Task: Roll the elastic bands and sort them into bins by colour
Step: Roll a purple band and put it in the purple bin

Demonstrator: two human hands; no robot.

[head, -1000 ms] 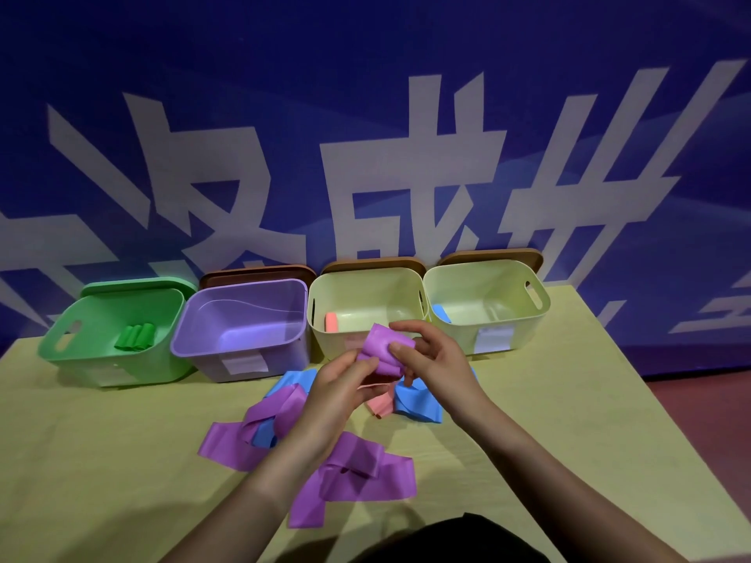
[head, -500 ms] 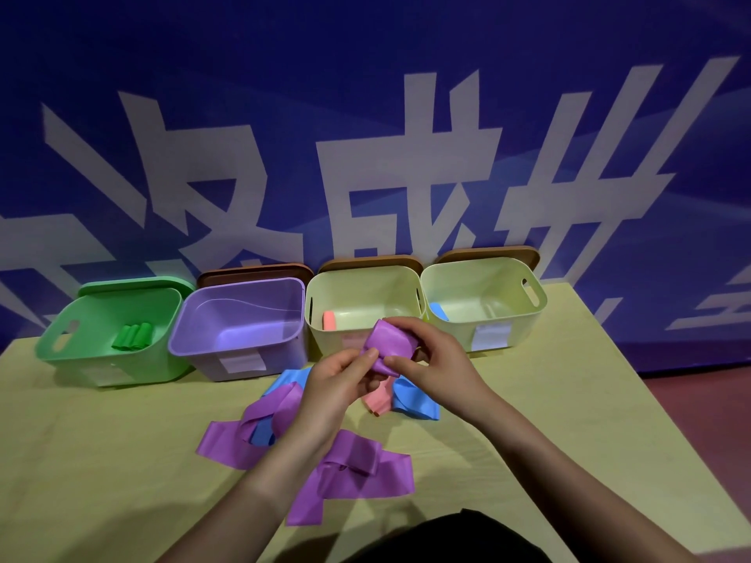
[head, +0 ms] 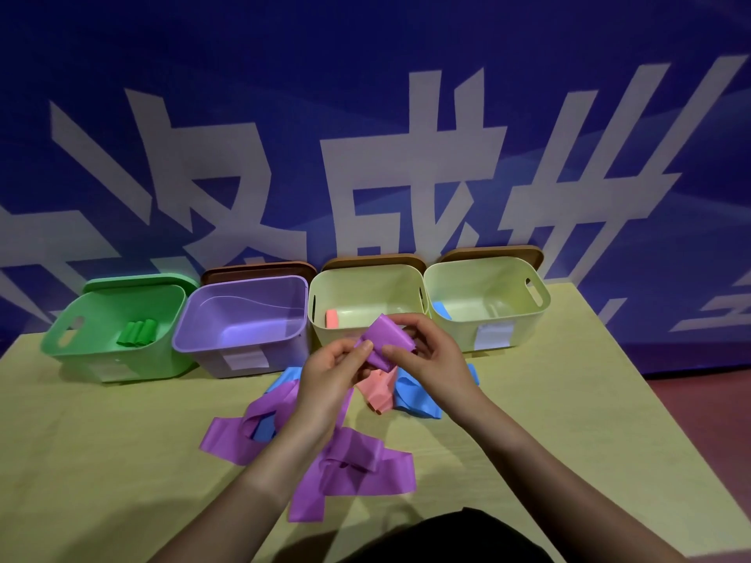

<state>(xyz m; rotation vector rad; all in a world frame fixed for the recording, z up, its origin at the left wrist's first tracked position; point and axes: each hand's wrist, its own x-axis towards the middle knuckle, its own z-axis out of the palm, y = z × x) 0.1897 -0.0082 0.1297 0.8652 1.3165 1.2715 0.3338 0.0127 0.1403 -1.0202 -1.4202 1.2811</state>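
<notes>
Both hands hold a partly rolled purple band (head: pixel 386 341) above the table, just in front of the bins. My left hand (head: pixel 331 371) pinches its lower left end and my right hand (head: pixel 426 355) grips its right side. Below them lie loose purple bands (head: pixel 353 465), a pink band (head: pixel 380 390) and blue bands (head: pixel 414 396). Along the back stand a green bin (head: pixel 81 355) holding green rolls (head: pixel 137 333), a purple bin (head: pixel 244 347), a pale yellow bin (head: pixel 365 274) with a pink roll (head: pixel 332 319), and another pale yellow bin (head: pixel 536 319) with a blue roll (head: pixel 441 310).
The bins line the far edge of a yellow-green table (head: pixel 101 461), against a blue banner wall with white characters. Brown lids (head: pixel 260 270) lean behind three bins. The table's right edge drops to a reddish floor (head: pixel 691 420).
The purple band has been turned between my fingers and wound a little further; both hands stay in nearly the same place above the table.
</notes>
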